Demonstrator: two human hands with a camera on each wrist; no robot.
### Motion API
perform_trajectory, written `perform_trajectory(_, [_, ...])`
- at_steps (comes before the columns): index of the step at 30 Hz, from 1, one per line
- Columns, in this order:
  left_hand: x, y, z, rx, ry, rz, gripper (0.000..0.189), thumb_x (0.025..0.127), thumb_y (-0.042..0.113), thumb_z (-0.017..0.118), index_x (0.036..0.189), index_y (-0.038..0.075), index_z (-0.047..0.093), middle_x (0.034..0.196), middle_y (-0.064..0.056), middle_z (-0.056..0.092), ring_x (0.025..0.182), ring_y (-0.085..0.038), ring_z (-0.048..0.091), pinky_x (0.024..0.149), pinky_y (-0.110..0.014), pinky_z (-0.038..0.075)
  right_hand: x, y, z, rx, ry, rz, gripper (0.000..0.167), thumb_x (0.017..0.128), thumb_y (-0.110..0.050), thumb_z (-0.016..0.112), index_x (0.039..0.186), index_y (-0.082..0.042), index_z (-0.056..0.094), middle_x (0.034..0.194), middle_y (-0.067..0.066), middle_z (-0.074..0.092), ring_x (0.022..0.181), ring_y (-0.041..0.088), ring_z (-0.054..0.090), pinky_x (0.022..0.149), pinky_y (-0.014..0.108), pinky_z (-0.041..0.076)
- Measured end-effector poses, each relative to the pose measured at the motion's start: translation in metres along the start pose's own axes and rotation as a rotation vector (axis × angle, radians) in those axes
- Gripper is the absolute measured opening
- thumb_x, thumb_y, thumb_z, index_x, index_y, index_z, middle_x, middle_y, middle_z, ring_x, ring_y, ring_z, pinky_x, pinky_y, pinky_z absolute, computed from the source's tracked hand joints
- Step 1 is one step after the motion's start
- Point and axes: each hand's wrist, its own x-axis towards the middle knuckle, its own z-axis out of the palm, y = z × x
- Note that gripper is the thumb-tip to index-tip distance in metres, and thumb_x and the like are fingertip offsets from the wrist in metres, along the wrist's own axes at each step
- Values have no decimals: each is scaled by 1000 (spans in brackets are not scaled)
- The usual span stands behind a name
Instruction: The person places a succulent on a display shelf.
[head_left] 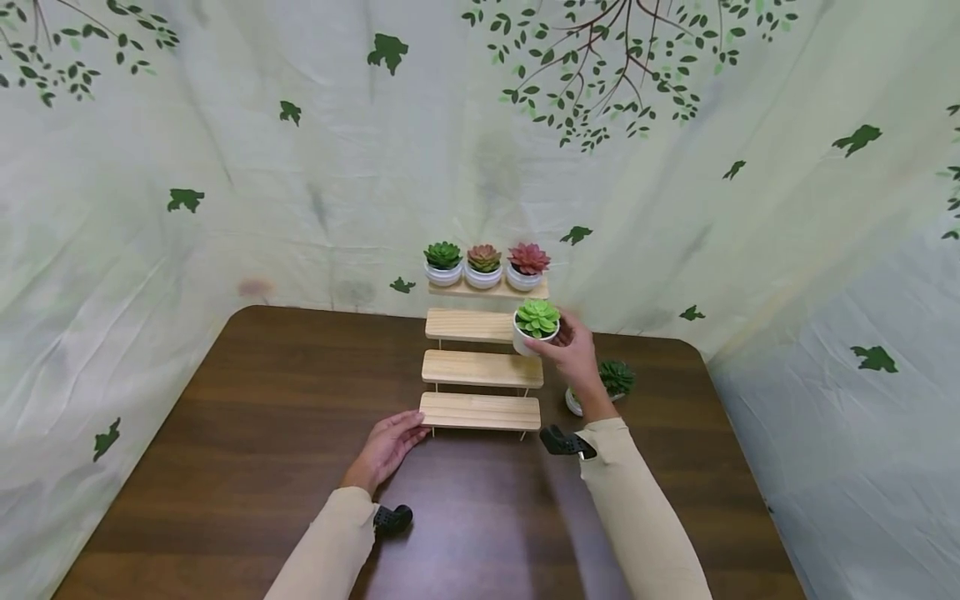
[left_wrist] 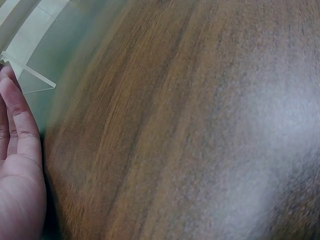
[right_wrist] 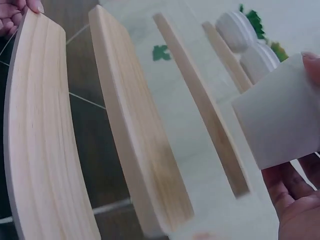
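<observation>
My right hand (head_left: 576,354) grips a light green potted succulent (head_left: 537,319) over the right end of the second plank from the top. In the right wrist view, its white pot (right_wrist: 280,115) sits between thumb and fingers. The tiered wooden shelf (head_left: 480,412) has pale planks on thin clear supports. At the left end of its lowest plank, my left hand (head_left: 388,446) pinches the edge, thumb on top and fingers below. On the top plank stand a green succulent (head_left: 443,255), a brownish-red succulent (head_left: 483,258) and a pink-red succulent (head_left: 528,258), in white pots.
A dark green potted succulent (head_left: 617,377) is on the table right of the shelf, partly hidden by my right wrist. The brown wooden table (head_left: 285,392) reaches back to a pale leaf-printed curtain (head_left: 330,208). Black bands circle both wrists.
</observation>
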Motion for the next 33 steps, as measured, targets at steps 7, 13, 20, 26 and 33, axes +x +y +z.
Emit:
perform_trajectory(7, [3,-8,-5,24,-70,85,4,91,8,66,94,7,66,90,-1,68,83,-11,66,80,-23,55,16,-3,24,-20,-69,51,67,80,-6,78,139,-6,47,134,12,54,122,24,53,102,38,45])
perform_trajectory(13, [4,-12,-9,-11,-153,138,13,86,15,73,95,8,67,91,-1,69,84,-11,67,78,-22,55,27,-5,43,54,-73,73,72,78,-2,78,140,-3,42,136,14,52,123,25,52,101,37,46])
perform_trajectory(20, [-1,-1,-1,33,0,24,17,96,1,55,89,9,67,87,-2,68,82,-11,67,80,-23,55,35,-6,66,93,-59,80,71,78,1,78,140,-1,42,135,16,53,122,25,53,98,34,48])
perform_trajectory(26, [-2,2,2,12,23,-16,19,97,-2,52,89,8,66,87,-3,68,81,-12,67,80,-23,55,39,-4,87,150,-57,66,67,78,4,77,137,-2,47,131,17,56,119,25,56,92,28,51])
perform_trajectory(33, [-1,-1,0,16,8,-3,19,97,-1,51,90,8,66,88,-2,68,81,-12,67,80,-23,55,41,-3,109,185,-44,80,68,76,6,77,137,0,47,130,18,56,117,25,56,89,26,52])
